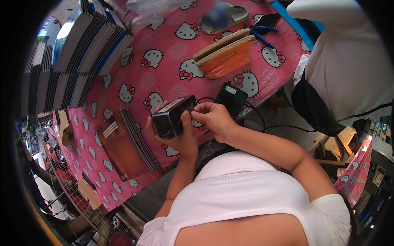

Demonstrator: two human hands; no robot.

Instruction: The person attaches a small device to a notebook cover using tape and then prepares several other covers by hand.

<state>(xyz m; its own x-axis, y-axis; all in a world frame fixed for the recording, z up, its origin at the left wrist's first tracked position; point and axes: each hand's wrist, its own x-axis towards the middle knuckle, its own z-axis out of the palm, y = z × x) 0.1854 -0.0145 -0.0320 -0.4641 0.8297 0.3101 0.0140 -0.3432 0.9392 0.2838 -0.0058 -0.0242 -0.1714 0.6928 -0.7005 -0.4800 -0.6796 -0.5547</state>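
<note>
Within left hand [183,143], black box [165,124].

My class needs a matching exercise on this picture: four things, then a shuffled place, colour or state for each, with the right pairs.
Things
1. dark box
2. books
3. cardboard piece
4. table cover

Descriptions
A. pink and patterned
B. piled at the picture's upper left
C. held in the left hand
D. orange on its front

Right pairs: 1-C, 2-B, 3-D, 4-A

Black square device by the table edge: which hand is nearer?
Right. Right hand is close beside the black device; left hand is farther left, holding a dark box.
</note>
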